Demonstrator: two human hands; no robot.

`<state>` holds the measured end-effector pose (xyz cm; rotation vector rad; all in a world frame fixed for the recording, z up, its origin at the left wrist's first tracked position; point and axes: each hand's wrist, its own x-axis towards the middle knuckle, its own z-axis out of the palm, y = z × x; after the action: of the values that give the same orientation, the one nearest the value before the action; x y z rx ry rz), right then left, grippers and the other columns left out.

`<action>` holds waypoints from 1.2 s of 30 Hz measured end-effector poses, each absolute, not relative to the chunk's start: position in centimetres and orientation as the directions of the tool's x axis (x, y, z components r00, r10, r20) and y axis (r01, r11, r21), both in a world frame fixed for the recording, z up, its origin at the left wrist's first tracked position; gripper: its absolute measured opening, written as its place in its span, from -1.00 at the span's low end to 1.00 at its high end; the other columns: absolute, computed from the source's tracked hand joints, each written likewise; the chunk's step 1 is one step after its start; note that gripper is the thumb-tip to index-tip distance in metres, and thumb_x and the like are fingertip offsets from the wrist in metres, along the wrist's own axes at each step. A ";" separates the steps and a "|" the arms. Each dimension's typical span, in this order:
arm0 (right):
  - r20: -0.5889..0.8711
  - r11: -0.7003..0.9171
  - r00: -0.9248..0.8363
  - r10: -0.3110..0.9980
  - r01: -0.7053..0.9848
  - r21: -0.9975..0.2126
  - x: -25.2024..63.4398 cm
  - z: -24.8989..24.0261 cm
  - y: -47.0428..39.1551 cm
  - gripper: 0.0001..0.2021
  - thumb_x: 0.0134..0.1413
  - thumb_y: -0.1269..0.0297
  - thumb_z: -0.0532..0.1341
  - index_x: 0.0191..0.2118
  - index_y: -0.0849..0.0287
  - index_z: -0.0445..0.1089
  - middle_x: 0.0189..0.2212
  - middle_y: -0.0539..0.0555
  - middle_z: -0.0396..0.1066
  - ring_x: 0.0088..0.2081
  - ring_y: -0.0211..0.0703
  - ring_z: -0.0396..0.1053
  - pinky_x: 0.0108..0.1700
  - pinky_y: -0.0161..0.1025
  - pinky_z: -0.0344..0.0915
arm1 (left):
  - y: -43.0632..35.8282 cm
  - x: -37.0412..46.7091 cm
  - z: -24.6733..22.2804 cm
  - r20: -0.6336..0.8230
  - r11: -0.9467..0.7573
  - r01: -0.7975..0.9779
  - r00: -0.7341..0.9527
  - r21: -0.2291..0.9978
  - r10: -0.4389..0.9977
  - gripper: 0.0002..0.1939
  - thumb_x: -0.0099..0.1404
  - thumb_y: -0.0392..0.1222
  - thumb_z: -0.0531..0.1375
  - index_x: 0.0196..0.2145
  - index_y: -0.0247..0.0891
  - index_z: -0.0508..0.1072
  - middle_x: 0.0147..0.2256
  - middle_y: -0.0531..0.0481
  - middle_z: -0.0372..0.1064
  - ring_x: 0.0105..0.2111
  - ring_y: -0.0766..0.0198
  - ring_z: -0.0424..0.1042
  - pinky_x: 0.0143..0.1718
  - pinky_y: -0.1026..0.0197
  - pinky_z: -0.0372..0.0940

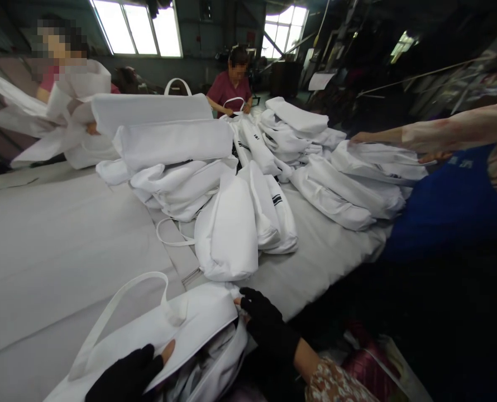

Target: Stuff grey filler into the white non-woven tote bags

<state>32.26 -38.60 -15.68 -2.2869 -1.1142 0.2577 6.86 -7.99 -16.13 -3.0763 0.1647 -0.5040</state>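
A white bag point(198, 312) with a looped white strap lies at the near edge of the table, its opening facing me and greyish-white cloth showing inside. My left hand point(127, 371), in a black fingerless glove, rests on the bag's upper side at the lower left, thumb apart from the fingers. At the bag's far right end, my right hand point(265, 318), gloved the same way, has its fingers closed on the edge. Just beyond stands a stuffed white bag point(229, 229), with further white bags behind it.
White bags are piled on the grey-covered table point(324, 259). A person in maroon point(219, 89) handles one at the far side. At the left another person holds white material point(81, 111). Someone in a blue apron point(445, 201) reaches over bags point(357, 184) at the right.
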 end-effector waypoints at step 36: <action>-0.199 -0.405 0.425 0.883 0.478 -0.779 29.3 -7.3 -32.0 -0.74 0.10 0.13 0.14 -0.45 0.21 0.39 -0.47 0.05 0.35 -0.40 -0.20 0.31 -0.36 -0.26 0.31 | -10.5 10.6 -11.7 0.348 -0.999 0.026 0.937 -0.021 0.018 -0.58 0.42 0.11 -0.08 0.06 0.05 0.42 -0.19 -0.04 0.51 -0.31 0.23 0.52 -0.37 0.26 0.39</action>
<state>29.31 -31.97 -7.33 -2.0407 -1.1458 0.8140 10.62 -10.52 -11.72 -3.0676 -0.0348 -0.5499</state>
